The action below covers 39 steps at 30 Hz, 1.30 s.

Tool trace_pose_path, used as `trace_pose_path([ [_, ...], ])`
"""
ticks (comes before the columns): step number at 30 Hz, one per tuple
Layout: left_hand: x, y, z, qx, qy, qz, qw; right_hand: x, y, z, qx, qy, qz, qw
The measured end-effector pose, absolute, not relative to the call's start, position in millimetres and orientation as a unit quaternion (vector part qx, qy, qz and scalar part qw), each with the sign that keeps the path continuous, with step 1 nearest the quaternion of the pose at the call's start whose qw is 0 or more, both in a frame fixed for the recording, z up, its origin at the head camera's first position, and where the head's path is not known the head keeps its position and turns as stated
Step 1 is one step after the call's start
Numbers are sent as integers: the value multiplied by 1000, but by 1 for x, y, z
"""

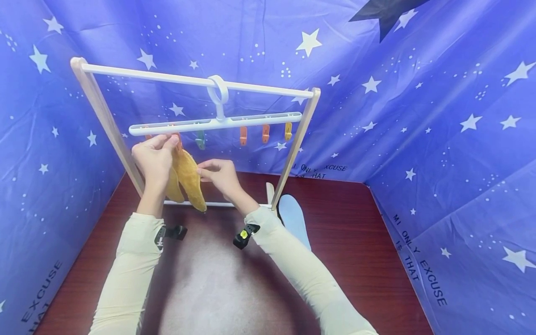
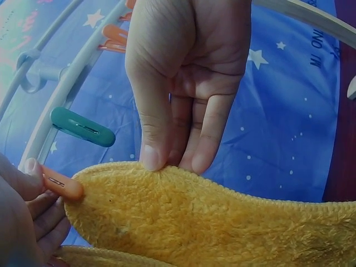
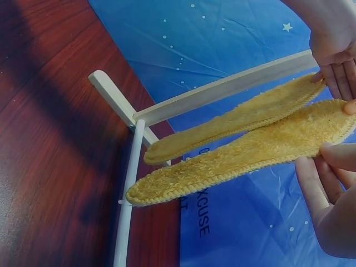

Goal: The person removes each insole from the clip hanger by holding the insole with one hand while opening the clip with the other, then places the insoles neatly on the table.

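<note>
If the orange clip point(image 2: 68, 188) that the left hand point(image 1: 152, 160) pinches bites too shallowly, the front yellow insole point(image 1: 190, 177), left of the frame's centre, could drop should the right hand point(image 1: 221, 177), fingertips clamped on its edge, release.

Both arms point(image 1: 307, 274) reach forward, converging.
The left hand point(image 1: 154, 157) sits higher, in a pinch — the right hand point(image 1: 219, 176), lower and near it, pinches too.

star-printed blue fabric walls point(image 1: 351, 111), red-brown wood-grain surface point(image 1: 343, 232), pale glare point(image 1: 205, 284)
</note>
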<state>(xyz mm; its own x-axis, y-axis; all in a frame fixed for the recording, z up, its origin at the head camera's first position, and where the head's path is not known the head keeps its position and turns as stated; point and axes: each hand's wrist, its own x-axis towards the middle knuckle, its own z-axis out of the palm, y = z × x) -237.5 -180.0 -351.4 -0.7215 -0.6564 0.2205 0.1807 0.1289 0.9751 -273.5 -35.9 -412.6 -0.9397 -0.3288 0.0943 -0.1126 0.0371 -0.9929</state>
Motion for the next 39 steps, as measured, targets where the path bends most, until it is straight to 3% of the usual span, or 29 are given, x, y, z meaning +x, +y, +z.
trace_pose_path([
  [20,-238,-180,-353,164,-681,-627,340,-276,-15,-418,-153,697,-693,100],
  [32,-238,-181,-358,88,-672,-648,346,-282,11,-418,-146,703,-687,108],
  [39,-237,-182,-359,95,-673,-649,342,-281,27,-416,-153,712,-678,103],
])
